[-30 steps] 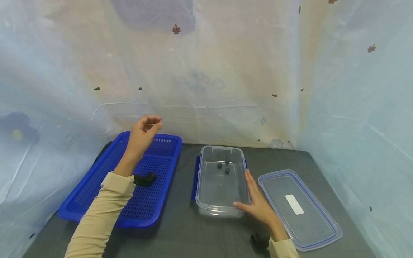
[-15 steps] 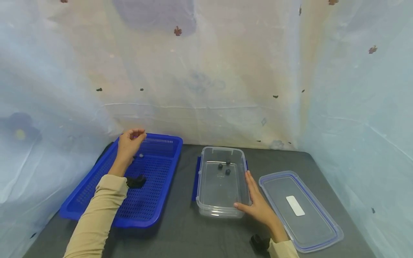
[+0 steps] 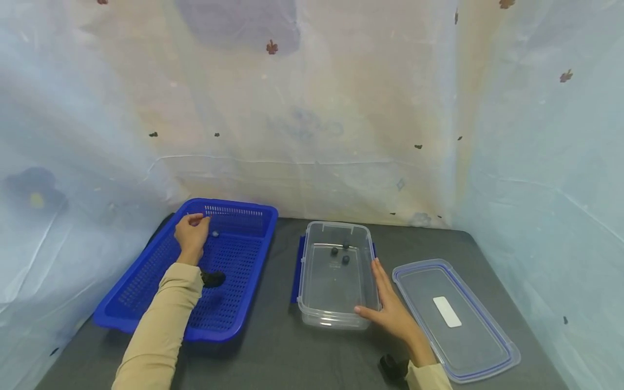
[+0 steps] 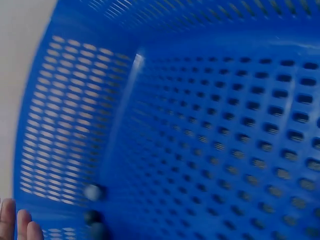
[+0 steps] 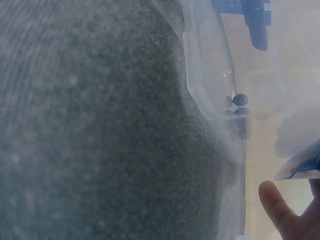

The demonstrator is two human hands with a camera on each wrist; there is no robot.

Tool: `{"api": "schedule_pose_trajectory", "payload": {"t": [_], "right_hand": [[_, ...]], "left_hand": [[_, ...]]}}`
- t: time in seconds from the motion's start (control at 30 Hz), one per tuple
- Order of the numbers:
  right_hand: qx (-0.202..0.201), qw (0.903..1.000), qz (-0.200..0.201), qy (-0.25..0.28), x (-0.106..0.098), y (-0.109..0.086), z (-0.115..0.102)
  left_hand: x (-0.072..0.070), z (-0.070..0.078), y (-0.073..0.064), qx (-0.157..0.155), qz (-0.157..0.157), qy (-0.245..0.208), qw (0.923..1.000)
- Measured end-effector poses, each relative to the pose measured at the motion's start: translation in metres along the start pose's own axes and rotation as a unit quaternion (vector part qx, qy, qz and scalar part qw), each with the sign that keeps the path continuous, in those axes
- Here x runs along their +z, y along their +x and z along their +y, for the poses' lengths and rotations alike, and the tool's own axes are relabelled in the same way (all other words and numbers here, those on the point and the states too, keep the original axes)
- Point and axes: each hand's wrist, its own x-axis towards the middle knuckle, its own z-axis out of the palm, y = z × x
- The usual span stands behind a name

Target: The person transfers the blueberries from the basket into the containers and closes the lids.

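My left hand (image 3: pixel 192 234) is over the far left part of a blue perforated basket (image 3: pixel 260 252), fingers loosely bent. Beside its fingertips lies a small round blueberry (image 3: pixel 215 234). The left wrist view shows a pale blueberry (image 4: pixel 93 192) and darker ones near the basket's end wall, with fingertips (image 4: pixel 22 225) at the lower left corner. My right hand (image 3: pixel 394 314) rests against the right side of a clear plastic container (image 3: pixel 331 290), thumb at the front corner and fingers straight along the wall. Inside the container sit 3 dark blueberries (image 3: pixel 345 260).
A clear lid (image 3: pixel 473 336) with a blue seal and a white label lies right of the container. The container's blue side latches (image 3: pixel 297 271) hang outward. A grey cloth (image 3: pixel 273 346) covers the table, and a patterned sheet (image 3: pixel 312 108) closes off the back and sides.
My left hand has moved leftward and down from above the basket's far end to inside it, uncovering a blueberry there. The right hand and container have stayed put.
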Motion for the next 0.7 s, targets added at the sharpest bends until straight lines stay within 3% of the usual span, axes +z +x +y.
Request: {"api": "schedule_pose_trajectory", "payload": {"t": [0.17,0.4,0.7], "right_hand": [[-0.002,1.0000,0.002,-0.002,0.000,0.000,0.001],[-0.006,1.0000,0.008,0.000,0.001,0.000,0.001],[-0.012,0.9999,0.011,0.000,0.002,0.000,0.002]], "left_hand": [[0.005,-0.018,0.000,-0.028,0.042,-0.023,0.9984],[0.009,-0.034,-0.002,-0.051,0.079,-0.015,0.9954],[0.008,-0.045,-0.003,-0.044,0.084,0.028,0.9951]]}}
